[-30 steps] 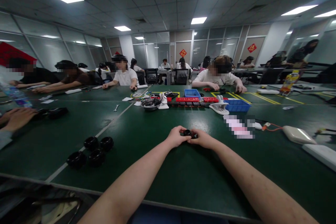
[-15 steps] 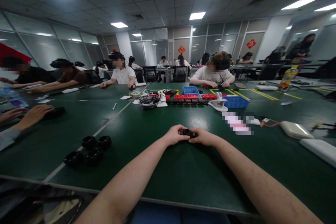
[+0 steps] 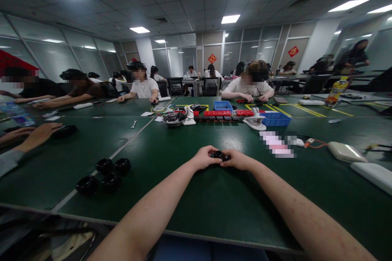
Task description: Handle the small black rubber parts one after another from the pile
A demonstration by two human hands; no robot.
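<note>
Near the middle of the green table (image 3: pixel 196 208), my left hand (image 3: pixel 207 158) has its fingers closed around the left side of a small black part (image 3: pixel 218 154). My right hand (image 3: pixel 235 159) grips the same part from the right, its fingertips close to those of my left hand. The part has a round, ring-like top; its lower portion is hidden by my fingers. Several black round cups (image 3: pixel 110 181) stand grouped on the table to the left of my forearms.
Blue bins (image 3: pixel 276 119), a red and black power strip (image 3: pixel 219 116) and a cable-filled bowl (image 3: pixel 173 118) stand beyond my hands. A small wrench (image 3: pixel 134 124) lies further left. White boxes (image 3: pixel 372 175) are at right. Another person's hand (image 3: pixel 39 135) is at left.
</note>
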